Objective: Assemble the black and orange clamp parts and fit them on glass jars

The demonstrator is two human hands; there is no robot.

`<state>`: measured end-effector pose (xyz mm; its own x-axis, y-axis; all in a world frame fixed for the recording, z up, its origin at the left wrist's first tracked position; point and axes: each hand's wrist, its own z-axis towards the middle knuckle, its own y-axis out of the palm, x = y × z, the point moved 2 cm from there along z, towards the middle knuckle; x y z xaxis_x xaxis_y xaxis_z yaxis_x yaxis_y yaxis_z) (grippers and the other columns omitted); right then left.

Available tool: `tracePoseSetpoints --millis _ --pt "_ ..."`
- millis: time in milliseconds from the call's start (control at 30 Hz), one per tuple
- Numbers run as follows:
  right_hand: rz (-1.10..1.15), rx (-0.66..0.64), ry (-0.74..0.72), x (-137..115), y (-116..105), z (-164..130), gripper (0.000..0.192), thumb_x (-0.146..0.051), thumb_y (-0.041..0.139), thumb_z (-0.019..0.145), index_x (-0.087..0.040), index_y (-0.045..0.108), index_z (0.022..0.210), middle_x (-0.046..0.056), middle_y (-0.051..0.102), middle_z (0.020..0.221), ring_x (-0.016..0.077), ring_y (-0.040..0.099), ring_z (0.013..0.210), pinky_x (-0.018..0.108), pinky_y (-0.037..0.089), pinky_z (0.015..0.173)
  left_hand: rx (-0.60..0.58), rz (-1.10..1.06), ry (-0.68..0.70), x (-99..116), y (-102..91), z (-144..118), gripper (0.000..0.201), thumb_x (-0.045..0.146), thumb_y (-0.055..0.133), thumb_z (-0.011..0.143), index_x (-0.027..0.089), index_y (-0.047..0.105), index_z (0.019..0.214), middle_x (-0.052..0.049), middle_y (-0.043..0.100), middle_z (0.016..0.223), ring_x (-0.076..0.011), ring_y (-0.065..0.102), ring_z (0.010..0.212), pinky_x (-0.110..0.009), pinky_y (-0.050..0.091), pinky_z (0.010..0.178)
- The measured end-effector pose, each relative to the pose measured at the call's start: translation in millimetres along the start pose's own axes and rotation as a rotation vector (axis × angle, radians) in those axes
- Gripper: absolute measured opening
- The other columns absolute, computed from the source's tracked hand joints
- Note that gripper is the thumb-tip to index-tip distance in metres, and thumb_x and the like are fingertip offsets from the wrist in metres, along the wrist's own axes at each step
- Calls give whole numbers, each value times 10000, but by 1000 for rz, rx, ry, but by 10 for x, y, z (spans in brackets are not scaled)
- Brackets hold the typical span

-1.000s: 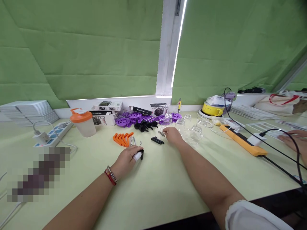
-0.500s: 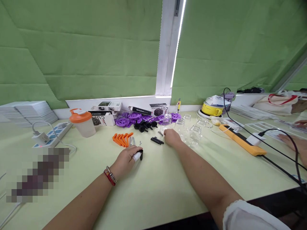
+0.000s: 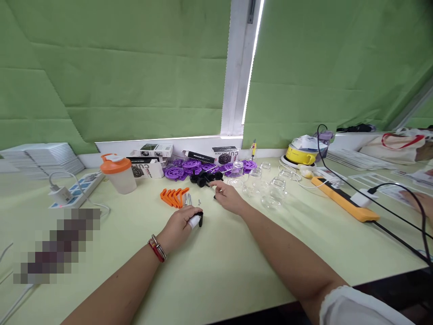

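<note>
My left hand [image 3: 181, 225] rests over the table, closed around a small part with a white body and a black hooked end [image 3: 200, 218]. My right hand [image 3: 228, 197] is farther forward, its thumb and forefinger pinched at a small metal coil spring [image 3: 213, 190]. The black rods beneath that hand are mostly hidden. Just beyond its fingertips lie black knob-like parts [image 3: 202, 181] in a cluster. Between the hands and the back edge, several orange angled pieces [image 3: 173, 197] lie in a row beside metal pins [image 3: 188, 200] and tiny screws [image 3: 199, 201].
Purple round frames [image 3: 192, 166] and cup holder boxes [image 3: 149, 169] line the back. Clear glass-like jars [image 3: 272, 194] stand right of my right hand. A shaker bottle [image 3: 120, 176] and power strip [image 3: 79, 192] are left; an orange power strip [image 3: 341, 198] and another person's hand [image 3: 417, 201] are right.
My right hand has shifted left from beside the clear jars, with the spring now at its fingertips, and covers the black rods. My left hand keeps its hold, nearly still.
</note>
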<state>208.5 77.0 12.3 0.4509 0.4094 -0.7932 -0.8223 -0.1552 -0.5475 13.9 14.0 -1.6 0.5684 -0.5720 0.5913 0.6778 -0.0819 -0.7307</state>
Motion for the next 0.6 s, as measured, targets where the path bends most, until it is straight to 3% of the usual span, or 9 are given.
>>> tracePoseSetpoints --millis 100,200,600 --pt "341 -136 -26 -156 201 -69 373 -112 417 724 -243 486 1067 -37 438 783 51 423 486 203 348 477 1 -1 7 19 -8 -1 259 201 410 865 187 622 1013 -62 637 918 -167 582 840 -285 459 782" --pt "518 -210 -45 -264 307 -129 355 -104 451 704 -232 458 1035 -43 441 796 35 422 477 195 351 473 4 -7 17 52 -22 -4 264 206 402 868 187 628 1003 -60 637 901 -165 580 821 -280 460 761" --pt "575 -228 -99 -266 338 -159 312 -100 566 710 -208 444 976 -28 507 807 51 418 584 198 361 568 12 -6 19 66 -15 -4 221 192 412 869 168 622 935 -42 599 810 -152 541 749 -264 436 691"
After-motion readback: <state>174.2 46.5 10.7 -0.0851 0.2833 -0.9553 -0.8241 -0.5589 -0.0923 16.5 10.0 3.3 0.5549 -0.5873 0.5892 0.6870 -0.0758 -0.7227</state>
